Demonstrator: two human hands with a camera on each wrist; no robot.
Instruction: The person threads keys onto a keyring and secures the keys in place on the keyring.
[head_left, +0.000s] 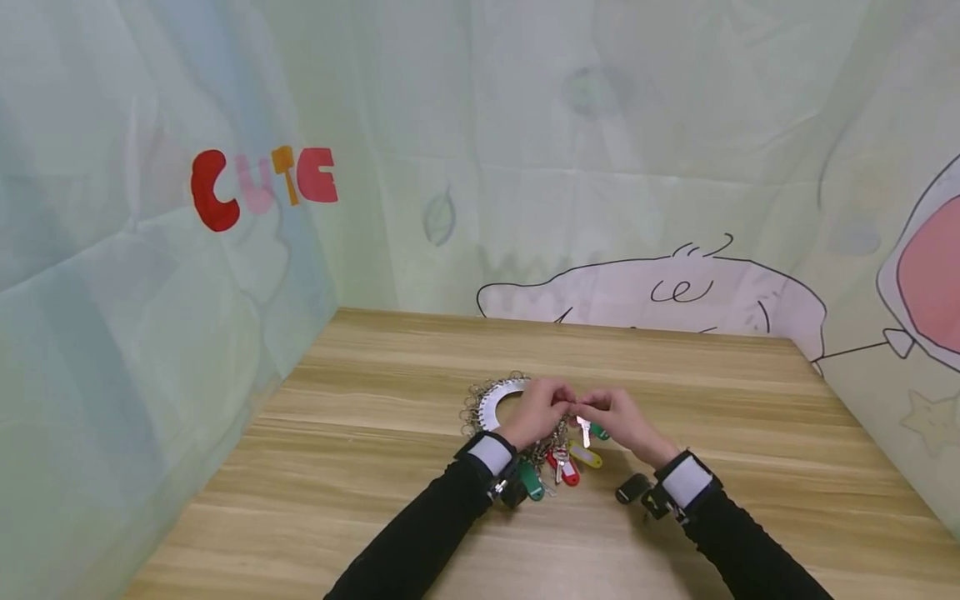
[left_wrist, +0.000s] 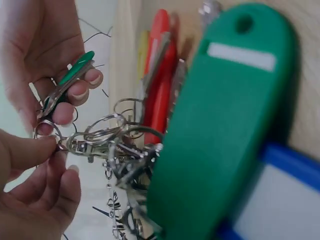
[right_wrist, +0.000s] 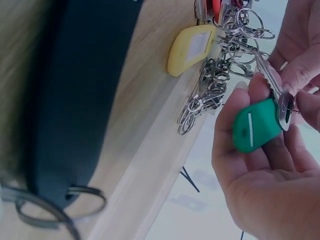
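Note:
A white ring-shaped holder (head_left: 489, 408) edged with many small metal rings lies on the wooden table. My left hand (head_left: 536, 410) is over its right side, thumb and finger pinching a small metal key ring (left_wrist: 48, 128) by the clasps. Fingertips nearly meeting it, my right hand (head_left: 621, 421) holds a silver key (right_wrist: 272, 80) and a green key tag (right_wrist: 257, 125) against its curled fingers. Below the left hand hang or lie a red tag (head_left: 567, 471), a yellow tag (head_left: 585, 455), another green tag (head_left: 531, 480) and several keys.
A black key fob (head_left: 632, 488) with a metal ring lies near the right wrist. A blue-edged tag (left_wrist: 270, 195) shows close to the left wrist camera. Printed cloth walls (head_left: 600, 167) stand behind and on both sides of the table (head_left: 390, 375).

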